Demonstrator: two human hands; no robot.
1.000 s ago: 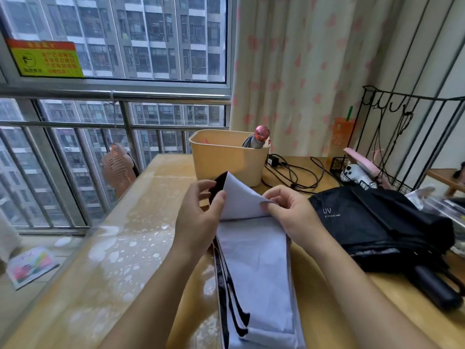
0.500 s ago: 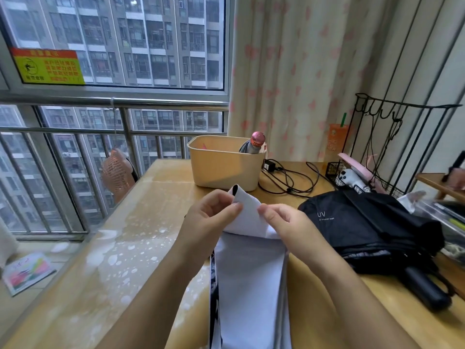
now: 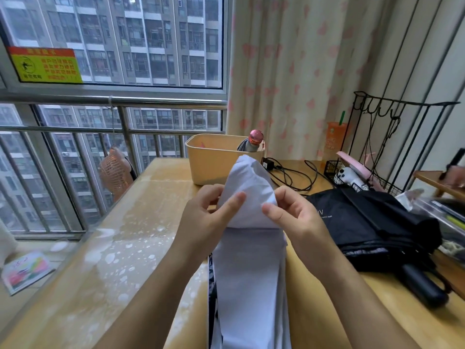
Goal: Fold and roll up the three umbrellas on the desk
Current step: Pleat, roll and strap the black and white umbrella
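Since approx. 1 s ago, both hands have moved up and closer together, and the top of the white umbrella (image 3: 249, 260) fabric now bulges into a rounded peak in front of the beige bin (image 3: 208, 165); earlier it was a flat flap.

Position: white umbrella lies lengthwise on the desk (image 3: 120, 260), running from the bottom edge of view to the hands. Its upper end is lifted off the surface, prob. so the panels can be gathered and aligned before rolling.

Grip, left hand (image 3: 203, 220): thumb laid across the front of the fabric, fingers behind it. Clamped on the cloth, not spread.

Grip, right hand (image 3: 297, 217): thumb and forefinger pinch the right edge of the same fold; remaining fingers loosely curled.

Black umbrella (image 3: 372, 222) lies collapsed but unrolled to the right, handle toward the viewer, apart from both hands. Grey item w/ pink cap (image 3: 254, 141) stands in the bin; poss. the third umbrella, cannot confirm.

Status, est.: first umbrella mid-fold, roll not yet started.
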